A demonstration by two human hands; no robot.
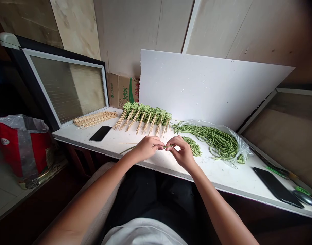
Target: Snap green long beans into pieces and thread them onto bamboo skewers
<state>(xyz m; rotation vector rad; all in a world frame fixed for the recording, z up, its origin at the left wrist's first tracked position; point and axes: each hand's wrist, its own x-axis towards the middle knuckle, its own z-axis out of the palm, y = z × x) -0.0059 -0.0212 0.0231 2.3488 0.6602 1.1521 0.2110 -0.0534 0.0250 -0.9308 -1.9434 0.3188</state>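
My left hand [147, 147] and my right hand [180, 153] meet over the white table [158, 163], both pinched on a thin green long bean [169, 146] held between them. A thin stick seems to trail left under my left hand. Just right of my right hand lies a small heap of coiled bean pieces [194, 146]. Behind it, loose long beans [217, 141] spill from a clear plastic bag. A row of finished bean skewers [145, 117] lies beyond my hands.
Bare bamboo skewers [94, 119] lie at the back left beside a black phone [100, 133]. A second dark phone [277, 186] and scissors [298, 189] lie at the right. A white foam board [209, 88] leans behind. A red bin [20, 146] stands left.
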